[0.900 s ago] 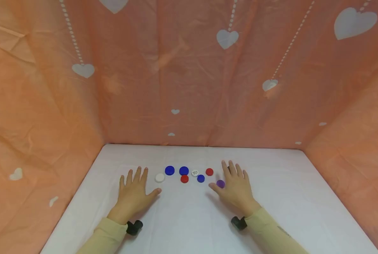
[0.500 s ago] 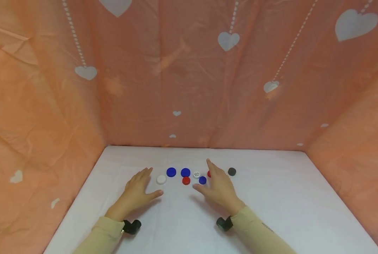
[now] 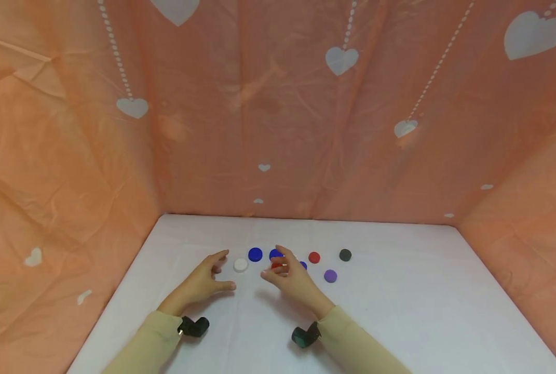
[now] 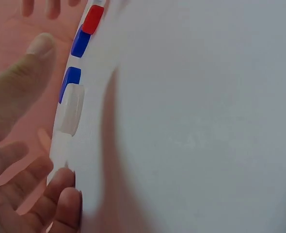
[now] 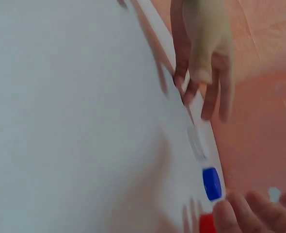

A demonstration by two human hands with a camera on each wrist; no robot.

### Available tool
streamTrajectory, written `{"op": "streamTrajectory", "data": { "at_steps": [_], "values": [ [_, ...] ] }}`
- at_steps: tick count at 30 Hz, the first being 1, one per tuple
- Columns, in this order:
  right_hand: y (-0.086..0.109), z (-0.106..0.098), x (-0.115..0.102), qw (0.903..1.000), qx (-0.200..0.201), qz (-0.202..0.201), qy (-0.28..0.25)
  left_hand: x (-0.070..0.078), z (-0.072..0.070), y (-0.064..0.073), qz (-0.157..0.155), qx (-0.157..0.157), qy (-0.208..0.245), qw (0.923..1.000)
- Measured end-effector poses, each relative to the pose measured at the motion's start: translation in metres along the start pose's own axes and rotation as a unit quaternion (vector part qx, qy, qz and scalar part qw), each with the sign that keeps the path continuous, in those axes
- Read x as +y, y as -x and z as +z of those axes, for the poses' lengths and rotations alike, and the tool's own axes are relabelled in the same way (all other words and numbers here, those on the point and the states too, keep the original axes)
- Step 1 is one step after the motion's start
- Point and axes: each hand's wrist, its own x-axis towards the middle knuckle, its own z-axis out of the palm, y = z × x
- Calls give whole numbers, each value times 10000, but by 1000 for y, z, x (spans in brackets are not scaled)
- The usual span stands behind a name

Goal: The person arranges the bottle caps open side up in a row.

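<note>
Table [image 3: 413, 296]: white, standing against orange heart-patterned cloth [image 3: 296, 130]. White cap [image 3: 241, 265]: lying just beside the left hand [image 3: 200, 280]. Red cap [image 4: 93, 20]: showing behind the right hand [image 3: 294, 280]. Both hands: curving wide, holding nothing.

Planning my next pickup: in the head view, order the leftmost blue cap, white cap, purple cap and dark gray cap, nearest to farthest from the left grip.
1. White cap, just right
2. Leftmost blue cap, farther back
3. Purple cap, well right
4. Dark gray cap, rightmost
</note>
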Motion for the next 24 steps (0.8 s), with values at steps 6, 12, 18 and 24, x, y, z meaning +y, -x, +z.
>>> {"op": "streamTrajectory", "data": {
  "at_steps": [6, 12, 18, 24],
  "values": [
    [-8, 19, 4, 9982, -445, 55, -397, 2, 3, -7, -108, -316, 237, 9992],
    [-14, 33, 7, 9979, -573, 83, -282, -1, 5, -10, -183, -526, 159, 9983],
    [-14, 42, 10, 9978, -618, 104, -227, -3, 9, -12, -262, -698, 456, 9962],
    [-14, 48, 13, 9962, -818, 78, -277, -4, 7, -14, -260, -594, 576, 9962]
  ]
}}
